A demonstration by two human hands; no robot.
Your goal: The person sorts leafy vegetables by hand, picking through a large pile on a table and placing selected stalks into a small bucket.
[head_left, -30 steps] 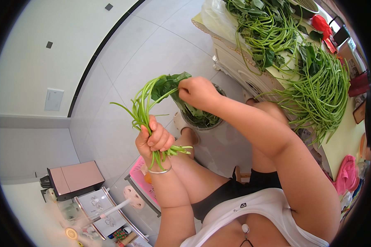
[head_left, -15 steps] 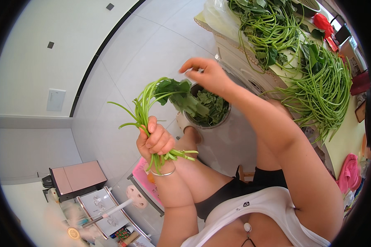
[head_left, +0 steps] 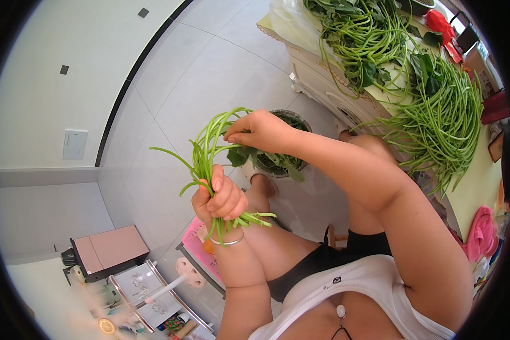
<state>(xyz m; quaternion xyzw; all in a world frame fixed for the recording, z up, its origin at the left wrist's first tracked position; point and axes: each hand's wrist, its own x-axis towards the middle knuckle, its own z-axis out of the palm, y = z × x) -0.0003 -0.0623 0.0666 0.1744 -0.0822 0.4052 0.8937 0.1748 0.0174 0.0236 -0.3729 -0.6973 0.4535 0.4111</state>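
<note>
My left hand (head_left: 220, 195) is closed in a fist round a bunch of long green leaf stems (head_left: 201, 153). The stems' cut ends stick out below the fist, and their upper parts arch over to the right. At that arched end, my right hand (head_left: 263, 131) has thumb and fingertips pinched together on the stems. Large dark green leaves (head_left: 242, 156) hang just below the right hand. Beyond them on the floor stands a round bin (head_left: 307, 122) with green leaves inside, partly hidden by my right hand and forearm.
On the table (head_left: 473, 198) to the right lie a big heap of bare green stems (head_left: 436, 124) and a pile of leafy stems (head_left: 368, 34). A pink cloth (head_left: 481, 232) lies near its edge. A pink stool (head_left: 197, 243) and a fan (head_left: 190, 272) stand at the lower left.
My right hand has moved down and left from above the bin to the leafy end of the bunch, and its fingers have closed there. My left hand keeps its hold.
</note>
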